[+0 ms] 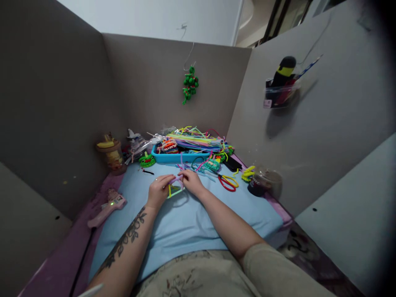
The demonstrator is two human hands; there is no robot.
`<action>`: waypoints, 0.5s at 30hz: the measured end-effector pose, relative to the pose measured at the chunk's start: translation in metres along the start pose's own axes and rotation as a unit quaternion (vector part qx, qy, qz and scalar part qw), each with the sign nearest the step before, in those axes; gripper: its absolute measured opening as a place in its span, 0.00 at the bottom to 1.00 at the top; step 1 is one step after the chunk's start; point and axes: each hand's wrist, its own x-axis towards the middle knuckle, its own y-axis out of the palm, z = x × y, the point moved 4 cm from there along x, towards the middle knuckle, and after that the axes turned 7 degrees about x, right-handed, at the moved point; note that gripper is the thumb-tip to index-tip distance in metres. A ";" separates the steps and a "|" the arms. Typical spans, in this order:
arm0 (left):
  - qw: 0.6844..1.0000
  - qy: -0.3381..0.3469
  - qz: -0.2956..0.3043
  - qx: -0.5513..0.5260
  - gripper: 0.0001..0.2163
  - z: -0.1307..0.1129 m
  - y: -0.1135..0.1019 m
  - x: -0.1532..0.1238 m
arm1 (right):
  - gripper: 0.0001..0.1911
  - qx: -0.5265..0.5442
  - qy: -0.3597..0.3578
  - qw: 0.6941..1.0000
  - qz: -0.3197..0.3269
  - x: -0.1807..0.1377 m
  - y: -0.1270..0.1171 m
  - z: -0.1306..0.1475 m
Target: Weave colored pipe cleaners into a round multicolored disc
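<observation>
Both my hands meet over the blue cloth (pixel 198 218), holding a small frame of bent plastic-like strips (pixel 177 192) in purple, yellow and pale green. My left hand (pixel 160 189) grips its left side, fingers closed, with a ring on one finger. On its upper right, my right hand (pixel 191 182) pinches the purple part, from which a purple strip (pixel 182 161) sticks up. Fingertips partly cover the piece, so its exact shape is unclear. Just right of my right hand lie scissors (pixel 228 182) with red and yellow handles.
A blue tray (pixel 179 158) full of colourful strips stands at the back. A pink glue gun (pixel 108 207) with a lit green light lies left, its cord running forward. A dark cup (pixel 258 184) stands right, a pot (pixel 110 154) back left. Grey panels enclose three sides.
</observation>
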 end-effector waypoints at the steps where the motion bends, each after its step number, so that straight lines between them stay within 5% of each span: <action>1: 1.000 -0.005 -0.001 -0.003 0.14 0.000 0.000 0.000 | 0.12 -0.035 -0.001 0.999 -0.012 0.001 -0.004 -0.003; 8: 0.998 -0.064 -0.013 -0.018 0.12 0.012 0.003 -0.003 | 0.14 -0.162 0.034 0.973 -0.158 0.010 -0.055 -0.031; 15: 0.989 -0.144 0.015 0.002 0.11 0.022 0.004 -0.004 | 0.10 0.067 0.042 0.977 -0.200 0.010 -0.067 -0.010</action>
